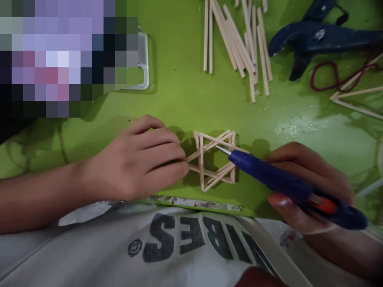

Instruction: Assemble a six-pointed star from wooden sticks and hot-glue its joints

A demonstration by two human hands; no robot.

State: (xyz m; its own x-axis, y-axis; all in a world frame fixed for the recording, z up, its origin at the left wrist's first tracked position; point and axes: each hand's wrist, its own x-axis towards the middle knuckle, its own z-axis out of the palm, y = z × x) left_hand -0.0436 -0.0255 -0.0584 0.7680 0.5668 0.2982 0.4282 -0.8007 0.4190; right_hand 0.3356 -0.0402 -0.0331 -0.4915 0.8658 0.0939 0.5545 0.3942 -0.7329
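Pinching stick star (213, 160) edge: left hand (140, 159) fingers; right hand (302, 187) clamped on glue gun (287, 183) (nozzle touching star).

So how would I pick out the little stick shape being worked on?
Look at the green table, near its front edge between the left hand and right hand. The stick star lies there, sticks joined into crossed triangles, the blue glue gun tip touching it; the loose sticks farther back lie unjoined.

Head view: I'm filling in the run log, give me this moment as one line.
left hand: steadies stick star frame | right hand: holds blue glue gun, nozzle at frame | loose sticks behind | green table
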